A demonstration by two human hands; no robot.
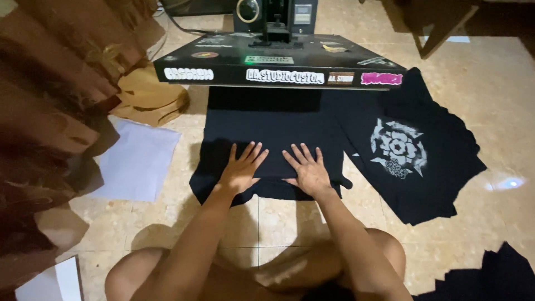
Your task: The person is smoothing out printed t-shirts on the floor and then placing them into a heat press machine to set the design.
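Bare knees are seen nearest, at six o'clock. White paper sheets (136, 161) lie at nine. Left hand (241, 170) and right hand (308, 173), fingers spread, are pressed flat on the black T-shirt (262, 120) under the heat press (273, 66); wrinkles are best smoothed outward. A printed black shirt (412, 150) lies at three.

front stickers (284, 76): four oblong labels in a row along the press's front edge; white-on-black, white, brown-and-white, pink.
top stickers (269, 59): small labels on the black top plate, one white oblong, one oval.
screen (302, 13): small pale rectangle on the press head.
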